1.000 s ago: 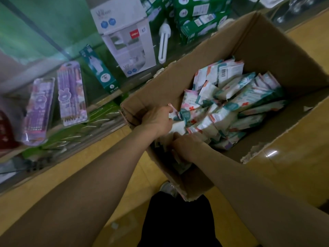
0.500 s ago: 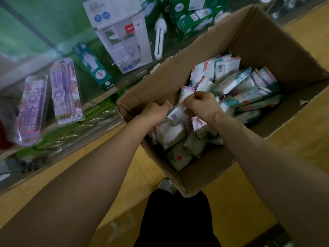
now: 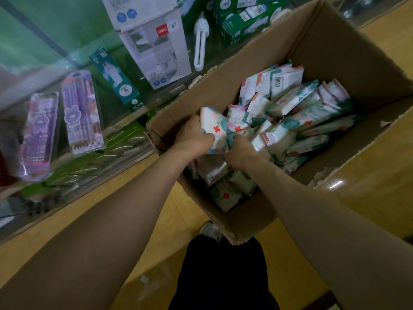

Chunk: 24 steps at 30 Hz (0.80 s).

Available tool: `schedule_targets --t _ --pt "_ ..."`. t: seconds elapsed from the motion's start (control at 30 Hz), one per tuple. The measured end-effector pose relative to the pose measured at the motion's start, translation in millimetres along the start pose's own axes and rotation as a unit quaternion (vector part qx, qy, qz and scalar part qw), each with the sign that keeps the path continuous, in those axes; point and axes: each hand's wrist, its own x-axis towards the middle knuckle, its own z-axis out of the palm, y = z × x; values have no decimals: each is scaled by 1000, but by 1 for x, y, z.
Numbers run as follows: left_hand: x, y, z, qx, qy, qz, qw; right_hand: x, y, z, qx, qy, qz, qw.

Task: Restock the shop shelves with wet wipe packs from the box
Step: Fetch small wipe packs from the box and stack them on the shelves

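Note:
An open cardboard box (image 3: 333, 39) stands on the floor in front of me, filled with several small wet wipe packs (image 3: 312, 115), white with green leaves and red crosses. My left hand (image 3: 192, 137) grips a wet wipe pack (image 3: 213, 126) upright at the box's near left corner. Right beside it, my right hand (image 3: 240, 151) is curled into the pile and grips more packs; its fingertips are hidden among them.
A glass display case (image 3: 55, 52) runs along the left, holding purple pencil sets (image 3: 80, 113), a white LED lamp box (image 3: 154, 45), a bulb (image 3: 200, 48) and green boxes (image 3: 243, 21). Yellow tiled floor (image 3: 368, 186) surrounds the box. My shoe (image 3: 210, 230) touches the box's near corner.
My right hand came back from the middle of the pile to the near left corner. My left hand has lifted a pack upright. The camera moved closer to the box.

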Motion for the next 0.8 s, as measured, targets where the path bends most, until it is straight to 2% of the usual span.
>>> schedule_targets --t 0.1,0.17,0.3,0.5,0.63,0.73,0.8 --pt "-11 3 1 185 87 119 972 -5 -3 14 -86 -33 -33 995" --pt "-13 3 5 233 121 157 952 -10 -7 22 -155 -55 -85 983" --pt "-8 -1 8 246 128 165 947 -10 -4 28 -288 -47 -104 951" --pt "-7 -1 8 235 114 148 954 -8 6 35 -402 -57 -148 902" --pt "-4 -2 11 245 107 142 953 -5 5 41 -372 -42 -134 918" --pt "-2 -3 11 241 114 138 954 -16 2 50 -399 -49 -130 907" --pt "-2 -3 12 240 114 135 954 -24 -1 50 -387 -57 -126 912"
